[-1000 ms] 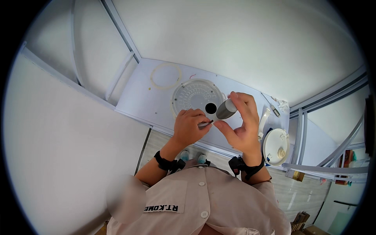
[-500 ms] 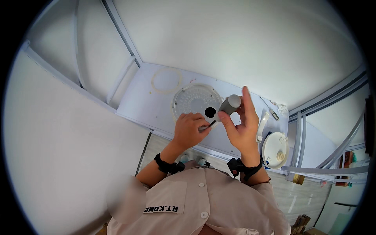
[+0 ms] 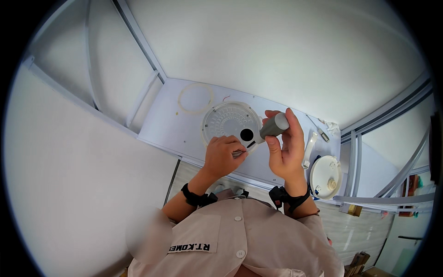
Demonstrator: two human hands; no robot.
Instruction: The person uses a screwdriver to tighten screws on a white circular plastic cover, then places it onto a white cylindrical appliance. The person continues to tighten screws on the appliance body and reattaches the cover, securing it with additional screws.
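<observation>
A screwdriver with a thick grey handle (image 3: 273,127) slants down to the left over the near rim of a round whitish plate (image 3: 217,110). My right hand (image 3: 290,154) is loosely curled about the handle, some fingers behind it and the thumb just below. The dark shaft leads to my left hand (image 3: 222,157), whose fingers are pinched by the plate's near edge. A small grey end shows between them; its tip is hidden. The plate has rings of clear raised shapes and a black round spot (image 3: 247,134).
To the right lie a second screwdriver (image 3: 318,129), a curved white strip (image 3: 309,150) and a round white base (image 3: 326,168) with fittings. Beyond the plate, a pale thin ring (image 3: 180,102) and a short red wire (image 3: 226,98) rest on the table (image 3: 161,124). Metal frame posts border it.
The screwdriver handle has shifted slightly right and down. My right thumb has slid off its front, and more fingers show behind it. My left hand keeps its pinch in about the same place.
</observation>
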